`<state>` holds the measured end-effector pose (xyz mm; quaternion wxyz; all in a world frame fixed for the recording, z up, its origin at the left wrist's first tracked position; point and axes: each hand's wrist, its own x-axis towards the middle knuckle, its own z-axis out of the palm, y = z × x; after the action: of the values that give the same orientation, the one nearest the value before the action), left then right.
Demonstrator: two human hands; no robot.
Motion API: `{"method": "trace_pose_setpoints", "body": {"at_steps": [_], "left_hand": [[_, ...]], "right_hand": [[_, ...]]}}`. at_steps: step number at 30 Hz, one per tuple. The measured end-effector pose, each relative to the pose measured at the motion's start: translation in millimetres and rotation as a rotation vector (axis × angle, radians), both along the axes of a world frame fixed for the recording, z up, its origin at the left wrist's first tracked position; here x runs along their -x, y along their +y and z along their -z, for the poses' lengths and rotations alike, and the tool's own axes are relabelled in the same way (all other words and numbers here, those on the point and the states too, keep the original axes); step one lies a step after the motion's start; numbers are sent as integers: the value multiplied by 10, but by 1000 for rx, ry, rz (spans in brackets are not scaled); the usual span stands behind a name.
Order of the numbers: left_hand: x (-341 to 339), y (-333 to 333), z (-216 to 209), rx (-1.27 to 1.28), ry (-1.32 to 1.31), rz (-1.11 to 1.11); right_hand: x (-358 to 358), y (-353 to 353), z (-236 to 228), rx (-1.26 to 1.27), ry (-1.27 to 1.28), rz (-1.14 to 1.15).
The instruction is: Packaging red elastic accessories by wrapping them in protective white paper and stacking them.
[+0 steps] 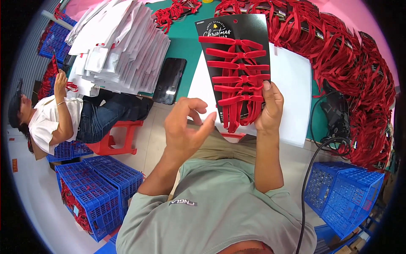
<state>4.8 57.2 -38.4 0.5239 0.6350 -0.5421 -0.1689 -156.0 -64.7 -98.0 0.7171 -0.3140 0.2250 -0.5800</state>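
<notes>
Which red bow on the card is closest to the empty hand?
The lowest red bow on the black card: its left loop comes nearest the left hand. The other bows sit higher up.

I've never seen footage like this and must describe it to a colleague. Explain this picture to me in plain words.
There is no machine here: you see a person's own two bare hands. The single picture comes from a wide fisheye camera worn on their head, looking down, so straight edges bend near the rim.

The right hand grips the lower right side of a black card carrying a row of red bows. The left hand holds nothing; its fingers are spread beside the card.

On the green table lie a large white sheet, a dark phone and a tall white stack, perhaps paper or bags. A heap of red ribbon pieces curves along the right. Another person sits at left.
</notes>
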Motion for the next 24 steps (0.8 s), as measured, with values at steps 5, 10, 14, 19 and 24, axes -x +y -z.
{"method": "trace_pose_setpoints", "body": {"at_steps": [5,10,14,19,24], "left_hand": [[3,-107,10,150,-253,-4],[-74,-98,59,145,-280,23],[-120,-86,9,139,-212,2],[-369,-171,-177,337,-253,-100],[-428,-390,-580,421,-514,-80]], "right_hand": [[22,-12,63,35,5,-41],[16,12,53,61,16,-75],[32,6,51,50,24,-86],[-21,36,-28,8,27,-54],[-31,43,14,-3,71,-72]]}}
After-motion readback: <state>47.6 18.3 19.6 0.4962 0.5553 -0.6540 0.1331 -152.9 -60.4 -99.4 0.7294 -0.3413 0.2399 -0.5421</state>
